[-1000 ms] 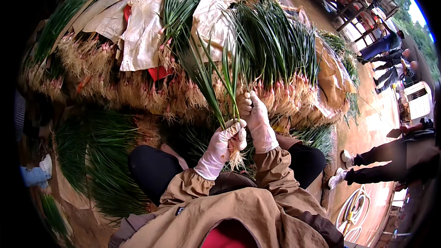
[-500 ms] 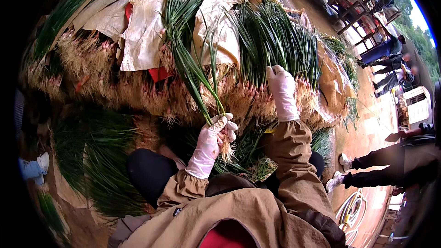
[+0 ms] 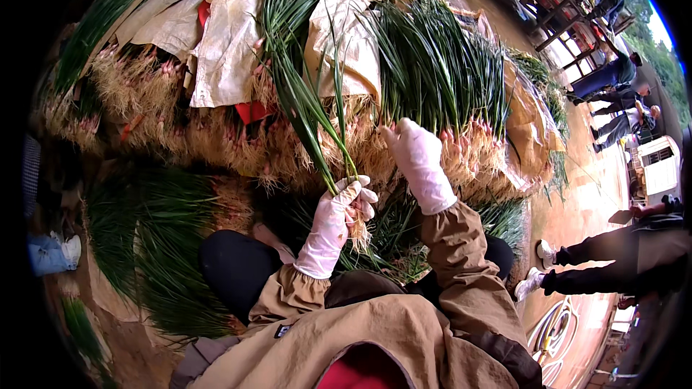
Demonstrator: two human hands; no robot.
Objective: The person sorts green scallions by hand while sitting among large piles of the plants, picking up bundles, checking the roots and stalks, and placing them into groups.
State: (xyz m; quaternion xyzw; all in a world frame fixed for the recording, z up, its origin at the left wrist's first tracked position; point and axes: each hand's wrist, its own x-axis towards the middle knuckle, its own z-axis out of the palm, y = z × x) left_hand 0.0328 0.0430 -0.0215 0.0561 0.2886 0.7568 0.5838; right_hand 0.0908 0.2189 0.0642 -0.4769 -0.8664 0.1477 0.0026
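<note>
A tan jacket is worn, its sleeves gathered at the wrists. In the gloved left hand, a small bunch of spring onions is held by the stems between thumb and curled fingers; the leaves are slanted up and leftward above the grip, while the pink bulbs and pale roots are left hanging below the fingertips. The gloved right hand is set at the bulb ends of a thick row of spring onions, its fingers bent; whether any stem is gripped there cannot be told. Farther off, cream sacking is draped over the heap. To the right, a hose is coiled near a standing person.
</note>
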